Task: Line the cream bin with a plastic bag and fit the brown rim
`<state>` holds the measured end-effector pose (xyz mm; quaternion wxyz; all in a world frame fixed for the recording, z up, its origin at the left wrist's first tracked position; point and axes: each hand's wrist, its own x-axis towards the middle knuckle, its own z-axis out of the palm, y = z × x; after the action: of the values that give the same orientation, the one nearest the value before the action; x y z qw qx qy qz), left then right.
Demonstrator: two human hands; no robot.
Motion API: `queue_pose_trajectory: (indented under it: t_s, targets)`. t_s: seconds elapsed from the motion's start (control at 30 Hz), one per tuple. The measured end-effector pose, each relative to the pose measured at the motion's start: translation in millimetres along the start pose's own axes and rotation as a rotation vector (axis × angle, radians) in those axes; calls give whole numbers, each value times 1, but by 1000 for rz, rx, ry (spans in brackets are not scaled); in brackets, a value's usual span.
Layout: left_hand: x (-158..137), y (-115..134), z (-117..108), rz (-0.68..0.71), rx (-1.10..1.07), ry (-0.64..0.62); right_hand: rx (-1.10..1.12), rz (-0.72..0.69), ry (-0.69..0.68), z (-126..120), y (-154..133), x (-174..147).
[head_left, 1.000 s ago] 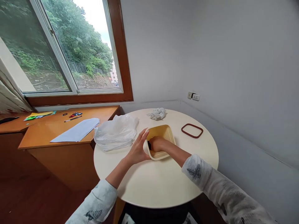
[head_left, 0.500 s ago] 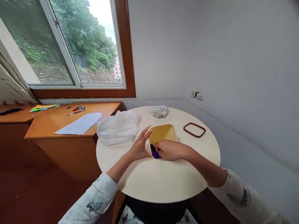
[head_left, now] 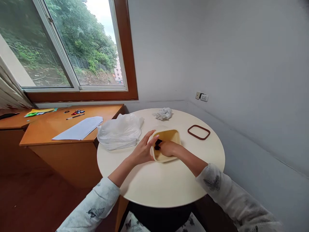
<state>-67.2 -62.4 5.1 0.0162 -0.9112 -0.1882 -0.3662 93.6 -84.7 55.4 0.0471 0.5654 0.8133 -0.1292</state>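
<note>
A pale yellow rectangular container (head_left: pixel 174 134) is tilted toward me above the round table. My left hand (head_left: pixel 144 149) grips its left side, thumb and fingers around the rim. Inside the container is my right hand (head_left: pixel 168 148), closed on a dark purple cloth (head_left: pixel 157 144) and pressing it against the inner left wall. Part of the cloth and my right fingertips are hidden.
On the round cream table (head_left: pixel 164 187) are a clear plastic bag (head_left: pixel 120 132), a crumpled grey-white cloth (head_left: pixel 163 113) and a brown rounded rectangular ring (head_left: pixel 199 132). A wooden desk (head_left: pixel 60 149) at left holds papers (head_left: pixel 79 128) and a pen (head_left: pixel 75 116).
My right hand has moved deeper into the container, carrying the purple cloth from the near rim up along the inner left wall. The container's opening has turned more toward me.
</note>
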Motion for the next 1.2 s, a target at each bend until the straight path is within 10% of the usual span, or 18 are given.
queue_pose_trajectory:
  t_s: [0.3, 0.57, 0.87, 1.2]
  targets:
    - [8, -4, -16, -24, -21, -117, -175, -230, 162, 19, 9, -70]
    - [14, -1, -28, -70, -31, -168, -387, -347, 367, 44, 29, -48]
    - [-19, 4, -2, -363, -233, 97, -301, -228, 448, 51, 19, -43]
    - [-25, 9, 27, -218, -101, 215, -151, -137, 541, 56, -4, -28]
